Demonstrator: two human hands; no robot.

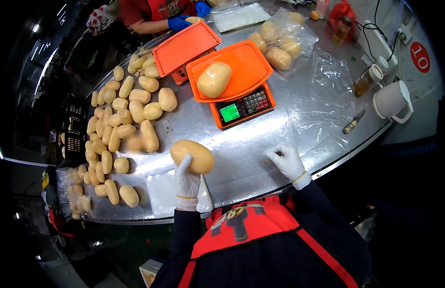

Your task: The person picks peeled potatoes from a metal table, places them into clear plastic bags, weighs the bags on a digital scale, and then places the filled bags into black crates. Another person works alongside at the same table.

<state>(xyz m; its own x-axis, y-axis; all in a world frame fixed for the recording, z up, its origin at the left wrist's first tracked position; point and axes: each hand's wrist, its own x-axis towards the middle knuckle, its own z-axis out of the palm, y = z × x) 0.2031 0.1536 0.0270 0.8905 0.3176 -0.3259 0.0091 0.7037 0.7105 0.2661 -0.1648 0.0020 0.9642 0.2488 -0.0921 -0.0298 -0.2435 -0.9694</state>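
My left hand [187, 183], in a white glove with a yellow band at the wrist, grips a large smooth lotus root section [193, 155] above the steel table's near side. Beneath that hand lies a stack of clear plastic bags [159, 194]. To the right, my gloved right hand [289, 163] hovers over the metal with thumb and fingertips drawn together; nothing shows between them. A small scrap [265, 161] lies just under its fingertips. Farther back, another lotus root section [214, 80] rests on the orange pan [244, 64] of a digital scale [244, 108] with a lit green display.
Many lotus root sections [137, 111] cover the table's left side. A second scale [186, 48] stands behind, near a co-worker's blue-gloved hands [179, 22]. Bagged roots [280, 46], loose plastic film [326, 97], a knife [353, 122] and a white kettle [391, 100] occupy the right.
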